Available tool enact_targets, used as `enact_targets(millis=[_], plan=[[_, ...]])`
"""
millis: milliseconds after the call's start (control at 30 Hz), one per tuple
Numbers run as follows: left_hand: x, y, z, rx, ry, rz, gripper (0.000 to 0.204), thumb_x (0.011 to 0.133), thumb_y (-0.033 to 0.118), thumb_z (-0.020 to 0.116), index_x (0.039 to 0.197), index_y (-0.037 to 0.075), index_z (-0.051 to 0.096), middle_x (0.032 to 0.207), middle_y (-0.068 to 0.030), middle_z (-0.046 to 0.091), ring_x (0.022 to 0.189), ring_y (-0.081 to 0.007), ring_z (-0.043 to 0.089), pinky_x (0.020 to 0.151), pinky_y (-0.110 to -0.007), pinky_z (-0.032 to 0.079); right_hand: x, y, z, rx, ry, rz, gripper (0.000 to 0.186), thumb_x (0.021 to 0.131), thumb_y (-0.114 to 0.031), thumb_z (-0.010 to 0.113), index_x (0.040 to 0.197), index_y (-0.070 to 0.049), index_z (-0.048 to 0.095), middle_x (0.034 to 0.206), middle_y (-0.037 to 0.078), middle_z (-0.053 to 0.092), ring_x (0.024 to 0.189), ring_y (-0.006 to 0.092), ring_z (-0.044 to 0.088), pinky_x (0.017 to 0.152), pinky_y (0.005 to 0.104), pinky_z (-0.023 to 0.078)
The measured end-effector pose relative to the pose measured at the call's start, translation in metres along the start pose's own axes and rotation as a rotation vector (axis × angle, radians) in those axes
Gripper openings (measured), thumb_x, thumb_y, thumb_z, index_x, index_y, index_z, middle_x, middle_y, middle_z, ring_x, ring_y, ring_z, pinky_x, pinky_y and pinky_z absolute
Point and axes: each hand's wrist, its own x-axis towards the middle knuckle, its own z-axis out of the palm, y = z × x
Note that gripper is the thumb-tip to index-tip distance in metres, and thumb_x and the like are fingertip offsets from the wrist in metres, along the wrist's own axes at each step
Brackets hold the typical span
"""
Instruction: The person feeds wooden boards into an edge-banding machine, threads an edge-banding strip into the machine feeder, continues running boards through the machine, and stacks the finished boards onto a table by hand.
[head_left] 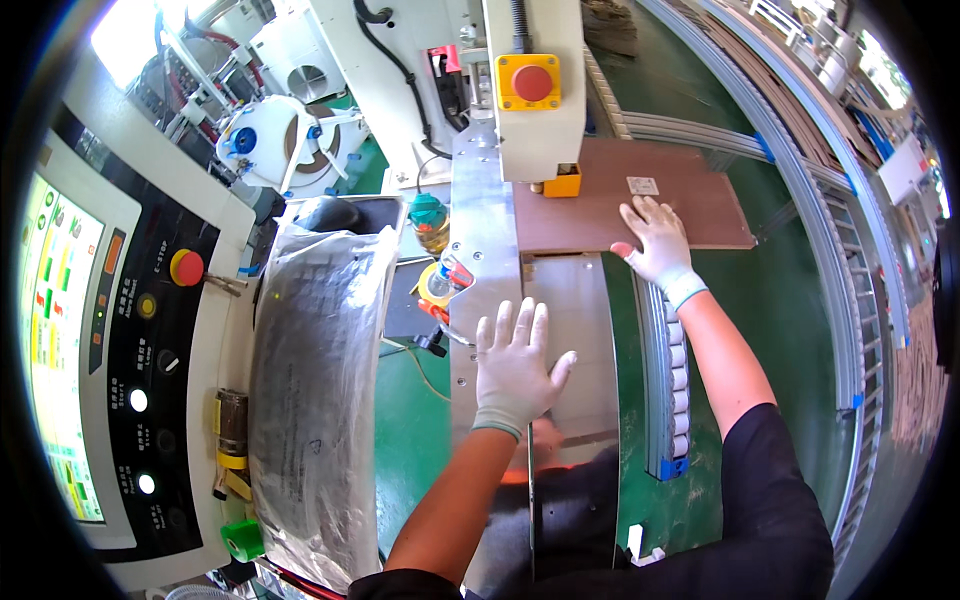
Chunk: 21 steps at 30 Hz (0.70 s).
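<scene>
Brown board (590, 220) is lying partly beneath my right hand (657, 245), fingers spread, gripping nothing, and ahead of my left hand (514, 372), fingers likewise apart over the metal worktop (588, 312). Positioning is looking done; whether processing is remaining, I cannot tell.

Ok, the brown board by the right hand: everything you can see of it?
The brown board is a flat, straight-edged panel, wood-like or laminated by its look. A small pale label sits on top. It lies flat, its left part below the white machine head. The right hand spreads over its near edge; whether it touches the surface is unclear.
</scene>
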Motion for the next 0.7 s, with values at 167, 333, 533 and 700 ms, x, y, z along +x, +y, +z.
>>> enact_targets(millis=[167, 333, 533, 700], plan=[[0.003, -0.002, 0.001, -0.040, -0.001, 0.020, 0.072, 0.092, 0.053, 0.052, 0.144, 0.004, 0.048, 0.152, -0.0157, 0.044, 0.144, -0.0364, 0.033, 0.120, -0.054, 0.017, 0.039, 0.014, 0.026, 0.034, 0.090, 0.034, 0.065, 0.089, -0.056, 0.062, 0.137, -0.013, 0.058, 0.144, 0.016, 0.053, 0.137, 0.0346, 0.045, 0.114, 0.0514, 0.034], [0.004, -0.008, 0.002, -0.063, 0.060, 0.024, 0.068, 0.093, 0.051, 0.053, 0.140, 0.002, 0.052, 0.151, -0.0157, 0.045, 0.144, -0.0360, 0.034, 0.120, -0.053, 0.018, 0.029, 0.028, 0.040, 0.345, 0.222, 0.224, 0.062, 0.088, -0.037, 0.069, 0.139, -0.005, 0.054, 0.148, 0.021, 0.048, 0.141, 0.0374, 0.041, 0.118, 0.0448, 0.031], [-0.003, -0.009, 0.005, -0.015, 0.028, -0.003, 0.064, 0.092, 0.051, 0.053, 0.137, 0.005, 0.057, 0.152, -0.0124, 0.044, 0.145, -0.0327, 0.032, 0.121, -0.051, 0.018, -0.067, -0.016, 0.012, 0.310, -0.156, 0.289, 0.089, 0.085, -0.046, 0.070, 0.154, -0.004, 0.032, 0.161, 0.024, 0.027, 0.146, 0.0455, 0.027, 0.121, 0.0449, 0.027], [-0.006, 0.007, 0.007, 0.023, -0.007, 0.000, 0.055, 0.095, 0.047, 0.050, 0.133, 0.009, 0.060, 0.153, -0.0080, 0.044, 0.147, -0.0291, 0.031, 0.121, -0.049, 0.019, -0.175, -0.072, -0.070, 0.133, -0.352, 0.386, 0.090, 0.086, -0.049, 0.066, 0.155, -0.005, 0.029, 0.164, 0.018, 0.018, 0.149, 0.0404, 0.022, 0.115, 0.0457, 0.036]])
